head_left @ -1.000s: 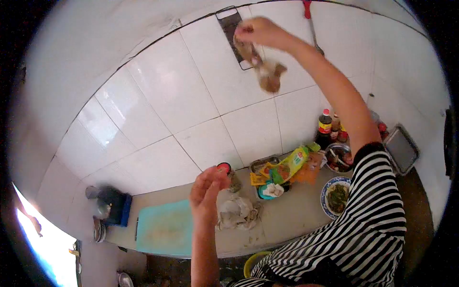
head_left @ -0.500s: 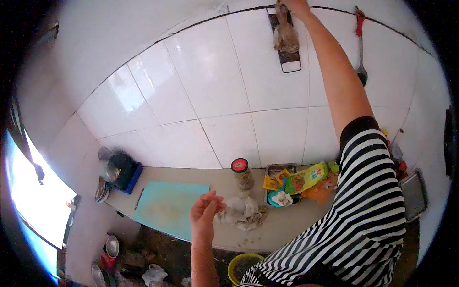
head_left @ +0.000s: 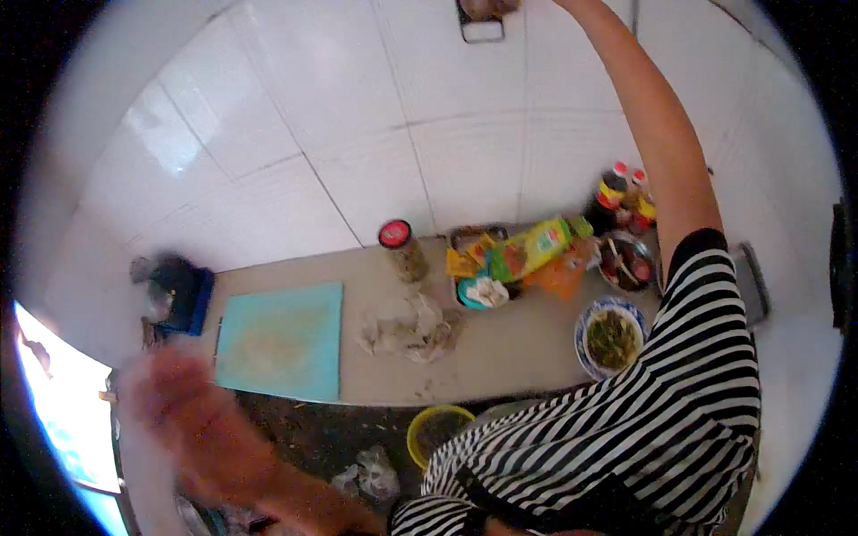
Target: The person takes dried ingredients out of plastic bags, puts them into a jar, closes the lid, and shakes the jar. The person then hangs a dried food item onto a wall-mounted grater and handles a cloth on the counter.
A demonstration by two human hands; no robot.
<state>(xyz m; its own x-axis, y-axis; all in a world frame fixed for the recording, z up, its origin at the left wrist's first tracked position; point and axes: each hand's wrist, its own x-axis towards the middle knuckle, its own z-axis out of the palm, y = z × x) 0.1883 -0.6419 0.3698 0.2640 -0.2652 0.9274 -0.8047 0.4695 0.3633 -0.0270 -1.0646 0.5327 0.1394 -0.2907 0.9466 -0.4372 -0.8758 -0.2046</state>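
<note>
My left hand [head_left: 192,420] is smeared by motion at the lower left, in front of the turquoise cutting board's [head_left: 281,344] near left corner. How its fingers are set cannot be made out. My right arm [head_left: 657,116] stretches up along the wall, and the hand itself lies beyond the top edge. Close to where the arm leaves the view, the lower end of a brownish bag [head_left: 490,8] hangs over a dark wall rack [head_left: 483,33]. A crumpled plastic bag [head_left: 407,332] lies on the counter [head_left: 384,380], right of the board.
Along the wall stand a red-lidded jar [head_left: 404,253], a tray with a green-yellow packet [head_left: 536,250] and sauce bottles [head_left: 611,192]. A blue-rimmed bowl of greens [head_left: 612,341] sits at the right. Below the counter are a yellow basin [head_left: 416,438] and plastic bags [head_left: 377,472].
My left hand has swung left and down, away from the crumpled bag. The view has tilted downward, so my right hand and most of the wall rack have left it; bottles and bowls now show.
</note>
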